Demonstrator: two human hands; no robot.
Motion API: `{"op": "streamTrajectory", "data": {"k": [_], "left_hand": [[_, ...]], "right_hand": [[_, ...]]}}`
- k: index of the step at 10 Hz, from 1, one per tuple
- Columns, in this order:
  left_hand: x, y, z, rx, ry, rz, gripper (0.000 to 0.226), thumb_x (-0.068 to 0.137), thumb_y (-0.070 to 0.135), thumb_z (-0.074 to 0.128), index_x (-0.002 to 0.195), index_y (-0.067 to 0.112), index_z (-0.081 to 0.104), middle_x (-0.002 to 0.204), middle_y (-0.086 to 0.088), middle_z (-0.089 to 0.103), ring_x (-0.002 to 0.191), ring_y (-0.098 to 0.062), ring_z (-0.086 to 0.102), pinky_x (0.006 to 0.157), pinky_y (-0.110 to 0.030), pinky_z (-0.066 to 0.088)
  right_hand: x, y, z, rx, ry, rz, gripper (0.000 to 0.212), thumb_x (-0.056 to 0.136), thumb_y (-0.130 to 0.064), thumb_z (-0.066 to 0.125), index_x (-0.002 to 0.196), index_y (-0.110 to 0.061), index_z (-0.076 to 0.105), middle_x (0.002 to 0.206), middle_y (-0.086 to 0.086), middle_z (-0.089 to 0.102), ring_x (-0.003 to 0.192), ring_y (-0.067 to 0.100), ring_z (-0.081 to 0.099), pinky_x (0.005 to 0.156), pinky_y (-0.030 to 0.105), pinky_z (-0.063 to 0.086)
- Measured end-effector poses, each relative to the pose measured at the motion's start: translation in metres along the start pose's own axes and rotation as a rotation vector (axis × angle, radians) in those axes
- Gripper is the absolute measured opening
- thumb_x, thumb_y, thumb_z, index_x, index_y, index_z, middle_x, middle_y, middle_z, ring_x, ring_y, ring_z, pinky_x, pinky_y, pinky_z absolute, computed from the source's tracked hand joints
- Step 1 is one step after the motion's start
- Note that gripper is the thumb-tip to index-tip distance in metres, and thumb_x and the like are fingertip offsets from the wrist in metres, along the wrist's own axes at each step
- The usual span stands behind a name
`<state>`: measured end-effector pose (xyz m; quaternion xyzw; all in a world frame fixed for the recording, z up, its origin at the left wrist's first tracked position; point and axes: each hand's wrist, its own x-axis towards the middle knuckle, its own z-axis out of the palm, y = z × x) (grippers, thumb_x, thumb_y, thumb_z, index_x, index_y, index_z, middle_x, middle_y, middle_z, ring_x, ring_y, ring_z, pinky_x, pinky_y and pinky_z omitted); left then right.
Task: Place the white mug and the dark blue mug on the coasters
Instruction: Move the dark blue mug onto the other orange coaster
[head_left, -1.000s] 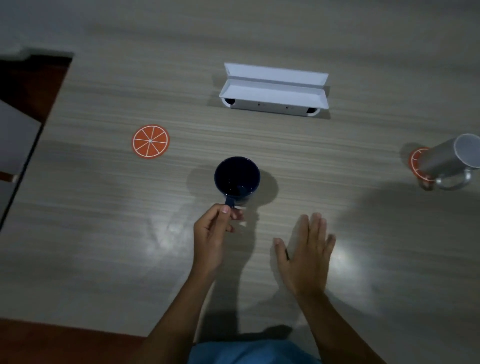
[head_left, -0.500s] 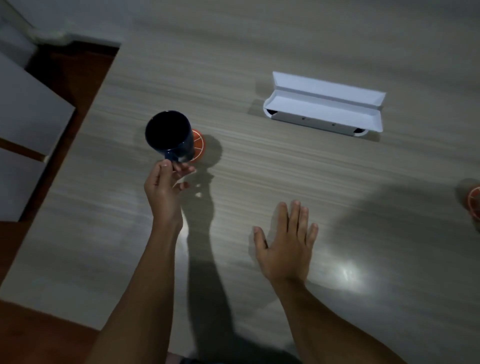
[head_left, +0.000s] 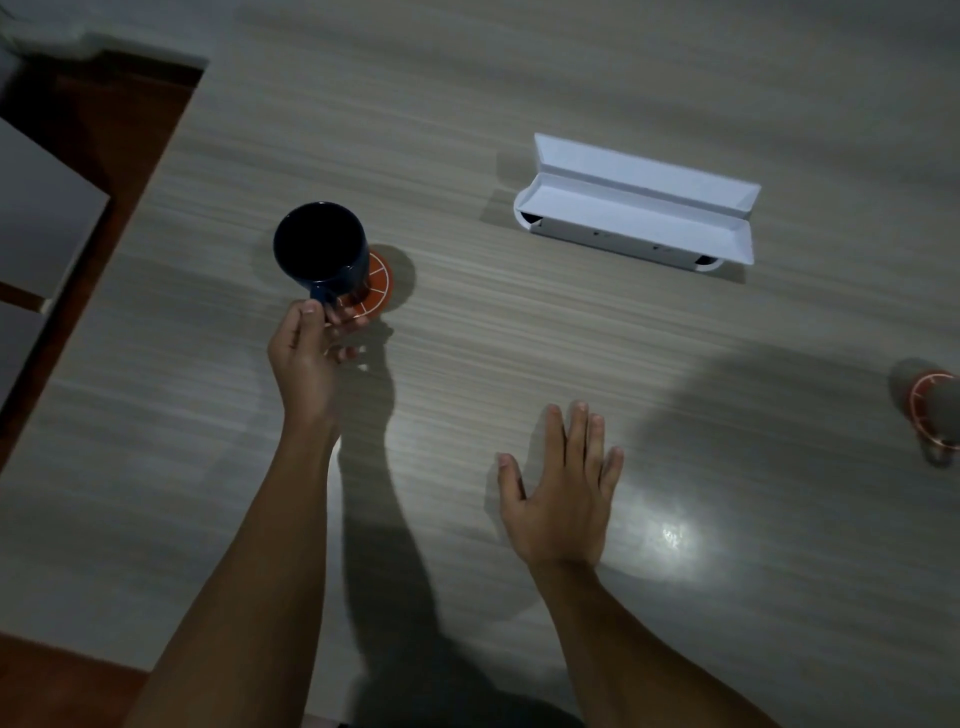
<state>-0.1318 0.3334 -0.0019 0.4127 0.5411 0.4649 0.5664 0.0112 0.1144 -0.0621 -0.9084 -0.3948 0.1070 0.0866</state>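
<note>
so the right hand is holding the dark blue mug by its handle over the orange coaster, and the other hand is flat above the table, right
Not quite: the head view shows the left hand holding the dark blue mug by its handle over the orange coaster. The right hand is the flat, open one above the table.

Orange coaster (head_left: 378, 283), left: mostly covered by the dark blue mug (head_left: 323, 253); whether the mug's base touches it cannot be told. Second coaster (head_left: 920, 400), right edge: partly covered by a blurred grey mug (head_left: 946, 415), itself cut off by the frame. Mug interior: too dark to read.
</note>
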Motion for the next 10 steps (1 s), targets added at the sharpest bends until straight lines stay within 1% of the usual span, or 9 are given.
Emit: {"op": "streamTrajectory", "data": {"k": [1, 3, 4, 6, 7, 8, 9, 10], "left_hand": [[0.001, -0.003, -0.003, 0.022, -0.009, 0.008, 0.036, 0.103, 0.024, 0.046, 0.072, 0.031, 0.061, 0.081, 0.003, 0.071, 0.078, -0.014, 0.072, 0.058, -0.025, 0.051], [0.007, -0.004, -0.006, 0.064, -0.017, 0.016, 0.03, 0.105, 0.024, 0.045, 0.078, 0.026, 0.058, 0.08, 0.008, 0.073, 0.078, -0.011, 0.072, 0.059, -0.025, 0.053], [0.008, -0.004, -0.006, 0.068, -0.028, 0.009, 0.029, 0.105, 0.024, 0.044, 0.079, 0.024, 0.056, 0.081, 0.007, 0.073, 0.08, -0.013, 0.072, 0.06, -0.027, 0.052], [0.011, -0.008, -0.006, 0.055, -0.034, 0.0, 0.03, 0.105, 0.025, 0.043, 0.078, 0.024, 0.054, 0.078, 0.01, 0.073, 0.079, -0.013, 0.072, 0.06, -0.027, 0.051], [0.011, -0.008, -0.005, 0.063, -0.016, -0.008, 0.032, 0.106, 0.026, 0.042, 0.076, 0.024, 0.053, 0.078, 0.009, 0.072, 0.077, -0.014, 0.072, 0.06, -0.03, 0.049], [0.01, -0.006, -0.004, 0.073, 0.008, 0.004, 0.032, 0.107, 0.028, 0.042, 0.078, 0.024, 0.055, 0.08, 0.006, 0.07, 0.074, -0.015, 0.073, 0.06, -0.033, 0.051], [0.008, -0.004, -0.004, 0.092, 0.015, 0.017, 0.024, 0.106, 0.032, 0.044, 0.088, 0.026, 0.058, 0.085, 0.009, 0.072, 0.071, -0.016, 0.074, 0.057, -0.032, 0.052], [0.002, -0.008, -0.013, 0.075, 0.042, 0.037, 0.013, 0.103, 0.038, 0.05, 0.108, 0.031, 0.059, 0.097, 0.008, 0.073, 0.073, -0.024, 0.075, 0.054, -0.032, 0.055]], "right_hand": [[-0.001, 0.001, 0.001, 0.005, 0.007, 0.004, 0.08, 0.096, -0.064, 0.039, 0.162, -0.022, 0.026, 0.174, 0.006, 0.019, 0.162, 0.027, 0.011, 0.13, 0.055, 0.009], [0.0, 0.0, 0.001, 0.007, 0.018, 0.007, 0.079, 0.095, -0.063, 0.042, 0.162, -0.022, 0.028, 0.173, 0.006, 0.02, 0.162, 0.027, 0.012, 0.13, 0.055, 0.01], [-0.001, 0.001, 0.002, 0.01, 0.019, 0.006, 0.079, 0.096, -0.063, 0.042, 0.162, -0.022, 0.029, 0.173, 0.006, 0.021, 0.162, 0.027, 0.013, 0.13, 0.056, 0.011], [-0.001, 0.002, 0.003, 0.006, 0.016, 0.004, 0.079, 0.096, -0.063, 0.042, 0.162, -0.021, 0.028, 0.173, 0.006, 0.02, 0.162, 0.027, 0.012, 0.13, 0.056, 0.011], [-0.001, 0.002, 0.003, 0.003, 0.016, -0.001, 0.079, 0.096, -0.062, 0.042, 0.162, -0.021, 0.028, 0.173, 0.006, 0.021, 0.162, 0.027, 0.012, 0.129, 0.056, 0.013], [0.0, 0.002, 0.006, 0.003, 0.025, -0.001, 0.079, 0.096, -0.062, 0.042, 0.162, -0.021, 0.029, 0.173, 0.007, 0.022, 0.161, 0.028, 0.014, 0.129, 0.056, 0.014], [-0.002, 0.001, 0.004, 0.007, 0.037, -0.016, 0.079, 0.096, -0.062, 0.042, 0.162, -0.02, 0.028, 0.173, 0.007, 0.022, 0.162, 0.028, 0.014, 0.129, 0.057, 0.014], [0.0, 0.001, 0.005, 0.026, 0.043, -0.013, 0.08, 0.095, -0.062, 0.042, 0.162, -0.02, 0.028, 0.173, 0.007, 0.021, 0.162, 0.027, 0.012, 0.129, 0.056, 0.012]]}}
